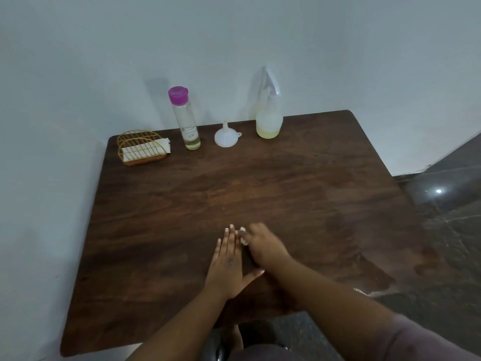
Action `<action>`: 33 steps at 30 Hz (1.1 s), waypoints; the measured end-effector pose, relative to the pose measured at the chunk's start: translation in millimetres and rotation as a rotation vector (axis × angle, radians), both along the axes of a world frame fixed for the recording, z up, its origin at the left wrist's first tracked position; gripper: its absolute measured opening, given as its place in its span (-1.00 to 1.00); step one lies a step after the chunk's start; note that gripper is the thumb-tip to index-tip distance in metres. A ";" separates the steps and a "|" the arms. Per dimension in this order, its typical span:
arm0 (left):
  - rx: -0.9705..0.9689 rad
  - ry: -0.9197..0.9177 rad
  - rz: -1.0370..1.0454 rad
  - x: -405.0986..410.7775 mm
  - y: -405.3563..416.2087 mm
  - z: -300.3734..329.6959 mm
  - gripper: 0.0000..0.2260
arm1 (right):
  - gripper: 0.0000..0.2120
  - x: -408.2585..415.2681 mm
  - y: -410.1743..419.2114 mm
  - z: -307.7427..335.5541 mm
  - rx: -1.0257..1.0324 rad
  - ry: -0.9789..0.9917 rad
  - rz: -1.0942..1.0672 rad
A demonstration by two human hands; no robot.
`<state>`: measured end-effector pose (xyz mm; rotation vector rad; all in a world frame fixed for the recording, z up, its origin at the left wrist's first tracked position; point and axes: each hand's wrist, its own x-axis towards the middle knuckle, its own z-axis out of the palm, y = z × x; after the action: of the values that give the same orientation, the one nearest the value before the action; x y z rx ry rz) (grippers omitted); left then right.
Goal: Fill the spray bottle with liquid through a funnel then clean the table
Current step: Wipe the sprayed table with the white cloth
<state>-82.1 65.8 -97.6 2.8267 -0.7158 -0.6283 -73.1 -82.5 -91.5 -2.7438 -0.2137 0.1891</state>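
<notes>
Right hand (pixel 263 246) wipes the bench (pixel 182 217) with a white wad (pixel 244 237)

Its fingers curl round the wad at lower centre; the left hand (pixel 229 261) lies flat alongside, fingers straight. Spray bottle (pixel 269 113), funnel (pixel 226 136) and capped bottle (pixel 185 118) stand along the upper edge.

— Worn on the arms? Bare forearms both; pale nails on the left hand (pixel 229 259); right hand (pixel 265 246) blurred.

— Any sleeve? Mauve-grey sleeve (pixel 426 340) at lower right of the frame; nothing more discernible.
</notes>
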 end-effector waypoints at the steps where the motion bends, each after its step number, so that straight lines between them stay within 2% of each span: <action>1: 0.009 0.004 0.012 2.3 2.4 -0.7 0.14 | -0.61 -6.7 6.8 -1.0 0.001 -0.016 0.142; 3: 0.010 0.007 0.036 6.7 6.0 -1.5 0.22 | -0.63 -8.7 -6.6 -3.1 0.031 -0.087 0.287; 4: 0.003 0.017 0.040 8.0 7.0 -1.1 0.23 | -0.63 -4.3 -21.6 -3.6 0.041 -0.106 0.250; 5: 0.007 0.026 0.040 9.1 7.4 0.3 0.23 | -0.59 3.1 -39.9 -2.3 0.065 -0.110 0.124; 7: 0.002 0.028 0.039 12.5 6.5 1.4 0.23 | -0.56 24.5 -81.8 7.9 0.101 -0.195 -0.278; 9: -0.012 0.030 0.036 16.3 6.4 2.2 0.24 | -0.74 41.7 -117.7 15.2 0.076 -0.137 -0.635; 11: -0.010 0.033 0.020 19.1 10.3 0.9 0.24 | -0.82 49.9 -123.2 13.8 0.015 -0.027 -0.711; 13: -0.003 0.028 -0.013 23.5 16.4 -0.4 0.23 | -0.72 47.6 -95.7 12.1 -0.032 0.070 -0.598; 15: -0.003 0.018 -0.057 29.7 21.6 -1.7 0.24 | -0.63 35.3 -50.7 8.5 -0.042 0.123 -0.399; 17: -0.023 0.019 -0.090 34.6 24.6 -1.0 0.25 | -0.69 13.6 -6.0 3.5 -0.053 0.065 -0.086; 19: -0.055 0.028 -0.102 35.6 26.5 -1.2 0.28 | -0.82 -12.4 17.2 1.7 -0.064 0.000 0.207; 21: -0.093 0.021 -0.110 35.4 25.5 -2.6 0.32 | -0.87 -27.9 3.0 2.0 -0.112 -0.021 0.291; 23: -0.111 0.028 -0.138 37.6 18.3 -4.0 0.31 | -0.87 -33.6 -32.2 6.6 -0.118 -0.057 0.155; 26: -0.129 0.008 -0.188 36.9 -10.6 2.9 0.21 | -0.87 -37.9 -106.3 15.3 -0.009 -0.093 -0.314; 30: -0.215 0.021 -0.210 39.2 -67.2 17.3 -0.03 | -0.94 -34.7 -163.6 44.3 0.272 0.002 -0.854; 33: -0.286 0.030 -0.227 47.4 -118.3 24.7 -0.16 | -0.88 -22.9 -186.5 51.7 0.519 0.069 -1.103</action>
<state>-34.7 -52.5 -72.9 2.4909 -1.0402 -0.5486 -96.1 -269.0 -39.8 -1.9719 1.0805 -0.0752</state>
